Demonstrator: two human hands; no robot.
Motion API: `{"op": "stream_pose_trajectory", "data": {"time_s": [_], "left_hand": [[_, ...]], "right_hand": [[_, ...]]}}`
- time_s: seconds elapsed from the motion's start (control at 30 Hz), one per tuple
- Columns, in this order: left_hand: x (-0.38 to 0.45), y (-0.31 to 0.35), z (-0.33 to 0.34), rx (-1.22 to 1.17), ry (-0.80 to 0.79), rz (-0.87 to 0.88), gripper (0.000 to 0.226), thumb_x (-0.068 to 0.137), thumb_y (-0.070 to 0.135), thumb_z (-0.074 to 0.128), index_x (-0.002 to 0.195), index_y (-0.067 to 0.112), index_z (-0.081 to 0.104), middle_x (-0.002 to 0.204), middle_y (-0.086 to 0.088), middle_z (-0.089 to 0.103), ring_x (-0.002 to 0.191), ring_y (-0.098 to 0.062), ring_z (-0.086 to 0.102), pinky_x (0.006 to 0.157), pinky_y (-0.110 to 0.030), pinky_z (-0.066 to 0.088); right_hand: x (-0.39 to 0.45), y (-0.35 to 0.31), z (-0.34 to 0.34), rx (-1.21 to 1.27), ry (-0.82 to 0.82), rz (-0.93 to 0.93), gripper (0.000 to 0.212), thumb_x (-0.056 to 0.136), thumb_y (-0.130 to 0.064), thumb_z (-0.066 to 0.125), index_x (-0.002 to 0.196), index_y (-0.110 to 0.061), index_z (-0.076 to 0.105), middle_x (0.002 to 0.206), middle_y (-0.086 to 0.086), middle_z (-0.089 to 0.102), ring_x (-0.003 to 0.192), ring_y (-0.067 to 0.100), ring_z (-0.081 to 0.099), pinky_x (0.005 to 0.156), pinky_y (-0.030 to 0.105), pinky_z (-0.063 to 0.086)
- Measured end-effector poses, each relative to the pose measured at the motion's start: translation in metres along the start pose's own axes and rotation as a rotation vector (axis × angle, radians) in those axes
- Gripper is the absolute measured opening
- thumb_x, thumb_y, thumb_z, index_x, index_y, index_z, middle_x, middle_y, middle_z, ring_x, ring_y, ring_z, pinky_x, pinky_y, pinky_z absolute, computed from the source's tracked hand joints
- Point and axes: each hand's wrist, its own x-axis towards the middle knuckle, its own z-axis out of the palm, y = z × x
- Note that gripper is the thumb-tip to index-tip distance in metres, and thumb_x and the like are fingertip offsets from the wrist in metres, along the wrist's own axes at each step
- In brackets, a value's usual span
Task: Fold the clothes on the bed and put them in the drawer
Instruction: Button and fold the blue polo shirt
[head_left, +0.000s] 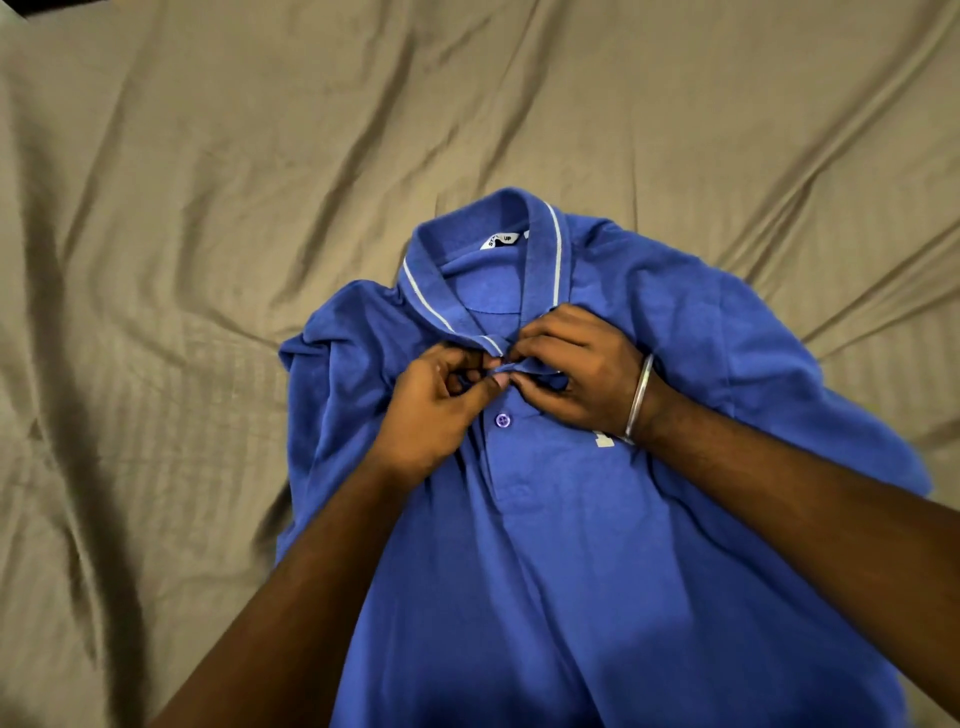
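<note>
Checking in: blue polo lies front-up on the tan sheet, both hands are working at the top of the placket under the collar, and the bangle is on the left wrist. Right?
Not quite: the head view shows the bangle on the right wrist. The rest holds: the blue polo lies front-up on the tan sheet, with the left hand and right hand pinching the placket just under the collar.

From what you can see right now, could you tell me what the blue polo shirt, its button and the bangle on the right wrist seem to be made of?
Blue polo shirt: soft matte knit, probably cotton piqué; it creases loosely and shows no sheen. Button: likely glossy plastic, with a small highlight and stitch holes. Bangle: looks like polished metal, thin, silvery and reflective.
</note>
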Motion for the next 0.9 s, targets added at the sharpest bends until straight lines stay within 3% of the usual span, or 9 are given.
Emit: {"op": "stream_pose_trajectory", "data": {"time_s": [0.07,0.13,0.3,0.4,0.57,0.7,0.8,0.9], "left_hand": [[-0.001,-0.004,0.004,0.093,0.053,0.055,0.036,0.086,0.006,0.072,0.073,0.036,0.057,0.067,0.014,0.052,0.06,0.009,0.051,0.06,-0.007,0.035],[0.0,-0.008,0.007,0.153,0.093,0.094,0.029,0.086,0.019,0.069,0.07,0.038,0.055,0.068,0.014,0.051,0.064,0.007,0.051,0.062,-0.011,0.036],[0.002,-0.019,0.01,0.273,0.13,0.175,0.02,0.088,0.042,0.054,0.071,0.031,0.048,0.077,0.008,0.049,0.074,-0.017,0.054,0.067,-0.041,0.047],[0.001,-0.019,0.012,0.295,0.149,0.182,0.022,0.087,0.043,0.053,0.073,0.027,0.048,0.078,0.005,0.049,0.076,-0.022,0.054,0.068,-0.047,0.047],[-0.001,-0.016,0.015,0.313,0.194,0.132,0.034,0.084,0.049,0.054,0.075,0.016,0.057,0.08,0.005,0.056,0.082,-0.022,0.058,0.071,-0.046,0.048],[-0.001,-0.017,0.016,0.285,0.212,0.124,0.037,0.082,0.049,0.055,0.086,0.013,0.065,0.086,0.003,0.062,0.087,-0.022,0.061,0.073,-0.047,0.05],[0.0,-0.017,0.017,0.242,0.233,0.102,0.024,0.081,0.047,0.061,0.078,0.023,0.056,0.077,0.011,0.058,0.076,-0.015,0.058,0.068,-0.044,0.049],[-0.006,-0.013,0.022,0.126,0.322,0.119,0.024,0.081,0.031,0.077,0.082,0.035,0.054,0.083,0.013,0.056,0.069,0.0,0.051,0.066,-0.028,0.044]], "right_hand": [[0.0,-0.001,0.0,0.024,0.004,0.008,0.015,0.083,-0.011,0.075,0.09,0.001,0.072,0.092,0.012,0.069,0.08,0.029,0.064,0.08,0.033,0.049],[0.001,0.0,-0.002,0.076,0.016,0.03,0.014,0.082,-0.009,0.076,0.09,0.002,0.072,0.092,0.013,0.07,0.08,0.029,0.064,0.08,0.032,0.05],[0.002,0.001,-0.004,0.145,-0.006,0.076,0.013,0.081,-0.002,0.073,0.092,0.004,0.071,0.091,0.015,0.068,0.081,0.03,0.063,0.079,0.033,0.051],[0.004,0.002,-0.005,0.135,-0.05,0.075,0.013,0.082,0.002,0.067,0.095,0.006,0.068,0.097,0.019,0.062,0.088,0.03,0.06,0.084,0.033,0.049],[0.006,0.001,-0.006,0.121,-0.125,0.111,0.018,0.079,0.009,0.056,0.096,0.008,0.064,0.104,0.022,0.051,0.096,0.025,0.052,0.092,0.023,0.042],[0.007,0.0,-0.006,0.092,-0.176,0.135,0.016,0.082,0.006,0.054,0.096,0.006,0.061,0.108,0.021,0.05,0.09,0.027,0.053,0.085,0.033,0.047],[0.007,0.001,-0.006,0.098,-0.164,0.149,0.011,0.086,0.003,0.053,0.095,0.006,0.06,0.109,0.02,0.049,0.088,0.025,0.052,0.082,0.035,0.047],[0.007,0.003,-0.005,0.151,-0.148,0.188,0.009,0.087,-0.001,0.053,0.092,0.004,0.058,0.109,0.018,0.048,0.087,0.023,0.052,0.078,0.04,0.049]]}}
